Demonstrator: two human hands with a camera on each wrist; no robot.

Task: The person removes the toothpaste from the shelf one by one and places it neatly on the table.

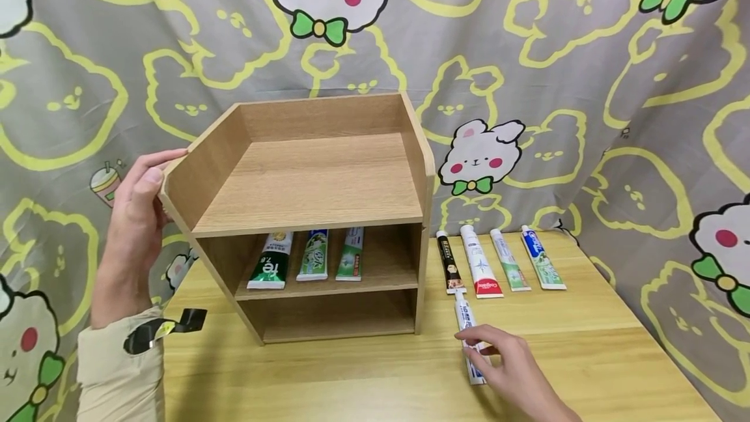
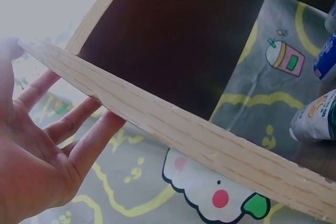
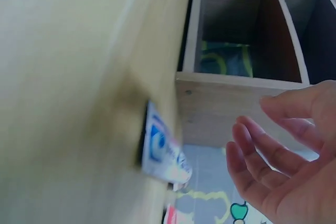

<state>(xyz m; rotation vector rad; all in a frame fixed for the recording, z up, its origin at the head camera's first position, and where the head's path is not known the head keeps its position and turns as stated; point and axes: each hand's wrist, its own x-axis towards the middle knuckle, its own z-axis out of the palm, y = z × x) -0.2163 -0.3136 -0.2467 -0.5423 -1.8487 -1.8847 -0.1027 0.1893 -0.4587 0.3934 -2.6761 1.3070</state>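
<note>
A small wooden shelf unit (image 1: 334,178) stands on the table. My left hand (image 1: 135,220) grips the top front corner of its left side panel (image 2: 152,108), thumb on one face and fingers on the other. Over a white toothpaste tube with blue lettering (image 1: 465,311) hovers my right hand (image 1: 512,366), its fingers loosely bent. In the right wrist view that hand (image 3: 294,156) holds nothing, and the tube (image 3: 163,148) lies on the table apart from the fingers. Three toothpaste tubes, one dark green and white (image 1: 271,262), one green (image 1: 314,256) and one white and green (image 1: 351,256), lie on the middle shelf.
Right of the unit, a black tube (image 1: 450,262), a red and white tube (image 1: 482,262), a pale green-ended tube (image 1: 510,260) and a blue and green tube (image 1: 543,259) lie in a row on the wooden table (image 1: 615,357). A patterned curtain (image 1: 527,70) hangs behind.
</note>
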